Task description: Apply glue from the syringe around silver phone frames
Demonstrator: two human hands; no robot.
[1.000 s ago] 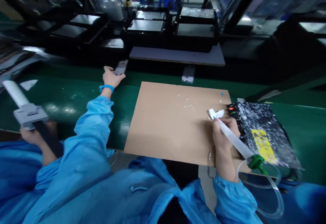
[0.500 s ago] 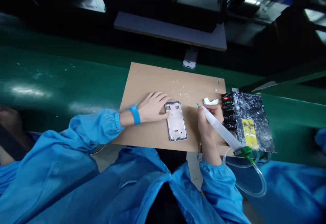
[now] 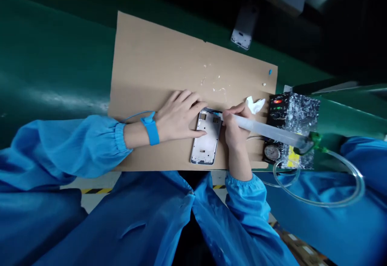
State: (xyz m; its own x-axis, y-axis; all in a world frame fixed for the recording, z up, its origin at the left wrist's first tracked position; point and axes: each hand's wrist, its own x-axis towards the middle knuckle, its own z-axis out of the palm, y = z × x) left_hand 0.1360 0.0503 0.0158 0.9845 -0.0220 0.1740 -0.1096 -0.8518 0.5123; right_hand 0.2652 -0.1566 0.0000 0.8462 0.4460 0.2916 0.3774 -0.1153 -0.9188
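A silver phone frame [image 3: 207, 141] lies on the brown cardboard sheet [image 3: 151, 64], with cutouts near its top. My left hand [image 3: 178, 116] rests at its left side, fingers stretched out; the thumb lies over the frame and the index finger reaches its top left corner. A blue band circles that wrist. Closed around the front of a translucent dispensing syringe [image 3: 266, 130], my right hand [image 3: 236, 130] has the blue tip at the frame's top edge. The syringe's green cap joins a clear hose [image 3: 338, 204].
Right of the sheet stands a black, white-spattered control box [image 3: 299, 112] with a pressure gauge [image 3: 272, 152]. Crumpled white paper [image 3: 254, 105] and a small blue piece [image 3: 270, 72] lie on the cardboard. Another phone frame [image 3: 242, 34] is on the green bench [image 3: 60, 64] behind.
My right hand has brought the syringe left, its tip now at the frame's top edge. My left thumb has come over the frame. The view has tipped down and closer.
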